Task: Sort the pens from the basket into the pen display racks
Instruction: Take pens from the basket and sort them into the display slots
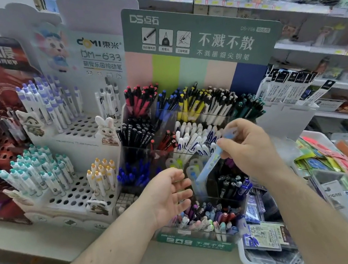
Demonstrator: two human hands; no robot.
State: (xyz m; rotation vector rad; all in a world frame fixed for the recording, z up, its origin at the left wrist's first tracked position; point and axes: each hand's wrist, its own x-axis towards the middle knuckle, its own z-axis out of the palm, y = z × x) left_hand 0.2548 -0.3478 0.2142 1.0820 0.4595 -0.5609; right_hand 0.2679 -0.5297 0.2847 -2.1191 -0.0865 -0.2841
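Tiered rack point(195, 241) centre; peg-hole stand point(73, 193) left; bin point(255, 262) right.

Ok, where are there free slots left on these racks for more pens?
Empty holes show on the white DM-633 rack, right of the purple-capped pens, and below, between teal-capped pens and yellow-capped pens. The green rack's compartments look packed.

Single view, worn on the head, wide-angle, with lines bowing toward the edges. It faces forward and down onto a shop counter, close to the green pen rack point(199, 36) at centre frame. Both forearms enter from the bottom edge. White racks point(70, 130) lie left, shelving point(325, 44) upper right, a white basket point(252, 261) lower right. No second view shares the scene.
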